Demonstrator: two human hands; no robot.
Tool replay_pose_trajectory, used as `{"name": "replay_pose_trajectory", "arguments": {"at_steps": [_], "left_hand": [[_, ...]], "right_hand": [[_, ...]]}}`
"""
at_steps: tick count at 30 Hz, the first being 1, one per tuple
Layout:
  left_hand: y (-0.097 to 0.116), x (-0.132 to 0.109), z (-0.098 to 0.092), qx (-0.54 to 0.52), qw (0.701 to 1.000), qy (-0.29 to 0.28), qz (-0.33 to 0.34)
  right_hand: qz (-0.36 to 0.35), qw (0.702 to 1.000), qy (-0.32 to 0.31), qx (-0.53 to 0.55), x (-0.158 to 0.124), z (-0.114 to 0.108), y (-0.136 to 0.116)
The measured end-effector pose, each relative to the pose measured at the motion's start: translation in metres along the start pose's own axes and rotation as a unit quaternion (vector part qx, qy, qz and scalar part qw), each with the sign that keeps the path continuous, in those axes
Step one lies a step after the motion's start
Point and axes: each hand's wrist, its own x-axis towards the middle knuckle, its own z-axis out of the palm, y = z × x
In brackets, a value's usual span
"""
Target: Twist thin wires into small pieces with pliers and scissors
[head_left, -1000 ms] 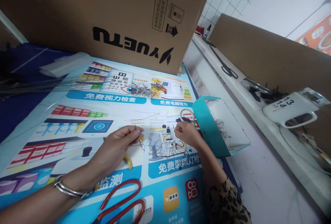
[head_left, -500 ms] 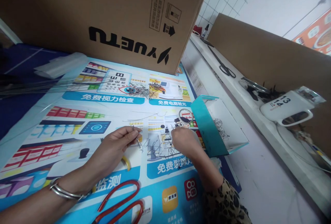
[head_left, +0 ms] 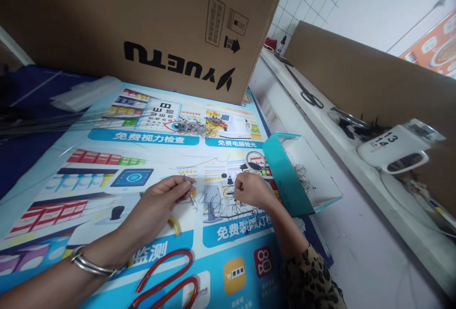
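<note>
Fingers (head_left: 180,186) of the left hand (head_left: 162,200) pinch a thin metal piece (head_left: 193,199) well left of the teal box (head_left: 287,180), red scissors (head_left: 164,284) lying nearer the wearer than that box. Loose wires (head_left: 245,210) spread left of the box; near its left side the right hand (head_left: 252,190) is curled in, whether on anything I cannot tell. More wires (head_left: 302,178) lie inside the box.

At eight o'clock is a shiny silver bangle (head_left: 93,266); at five o'clock, a tan-and-black leopard-print sleeve (head_left: 311,280).
</note>
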Motion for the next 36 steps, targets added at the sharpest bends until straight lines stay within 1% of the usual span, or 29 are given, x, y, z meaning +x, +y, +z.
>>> {"name": "replay_pose_trajectory", "arguments": {"at_steps": [2,4,9,13,15,19,22,27,30,34,36], "left_hand": [[0.001,0.000,0.000,0.005,1.000,0.001,0.002],[0.001,0.000,0.001,0.017,1.000,0.003,0.004],[-0.001,-0.003,0.004,0.058,0.998,0.000,-0.003],[-0.004,-0.004,0.007,0.059,0.998,-0.001,-0.005],[-0.004,-0.005,0.008,0.071,0.997,-0.008,0.005],[0.001,-0.007,0.009,0.108,0.994,-0.027,0.007],[0.003,-0.008,0.010,0.112,0.993,-0.046,0.005],[0.005,-0.011,0.012,0.122,0.992,-0.029,0.030],[0.006,-0.011,0.013,0.110,0.993,-0.030,0.034],[0.003,-0.010,0.011,0.097,0.994,-0.017,0.041],[0.001,-0.010,0.010,0.091,0.995,-0.020,0.040]], "right_hand": [[-0.016,0.994,0.010,0.106,-0.001,0.003,0.000],[-0.028,0.977,0.007,0.211,0.000,0.009,-0.004],[-0.038,0.917,0.004,0.396,0.001,0.027,-0.024],[-0.019,0.859,-0.027,0.511,0.000,0.039,-0.042],[-0.002,0.845,-0.033,0.534,-0.001,0.042,-0.049],[0.018,0.833,-0.026,0.552,-0.003,0.043,-0.057],[0.037,0.823,-0.015,0.566,-0.003,0.044,-0.059],[0.036,0.809,-0.017,0.586,-0.003,0.052,-0.058],[0.044,0.790,-0.052,0.610,-0.003,0.053,-0.056],[0.059,0.753,-0.115,0.645,-0.002,0.049,-0.052],[0.069,0.743,-0.138,0.651,-0.001,0.048,-0.050]]}}
